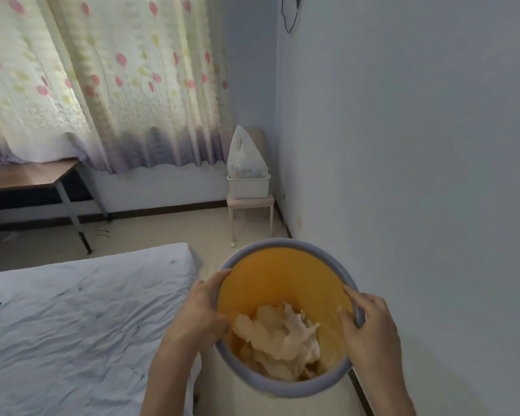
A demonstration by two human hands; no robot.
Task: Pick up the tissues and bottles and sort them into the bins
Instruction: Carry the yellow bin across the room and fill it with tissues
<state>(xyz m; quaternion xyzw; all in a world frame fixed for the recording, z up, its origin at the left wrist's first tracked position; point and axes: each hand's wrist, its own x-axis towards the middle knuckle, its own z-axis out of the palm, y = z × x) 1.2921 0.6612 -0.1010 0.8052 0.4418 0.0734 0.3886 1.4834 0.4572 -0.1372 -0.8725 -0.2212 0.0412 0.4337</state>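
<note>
The left hand (203, 310) and right hand (370, 328) each grasp one side of the rim of a round bin (282, 385), thumbs inside its orange wall, holding it tilted toward the viewer between the bed (72, 325) at the left hand's side and the wall by the right. Crumpled tissues (279, 340) lie heaped inside the bin between the hands; no bottle is visible. The tissue stage appears complete, and the next move likely calls for setting the bin down upright and steady.
</note>
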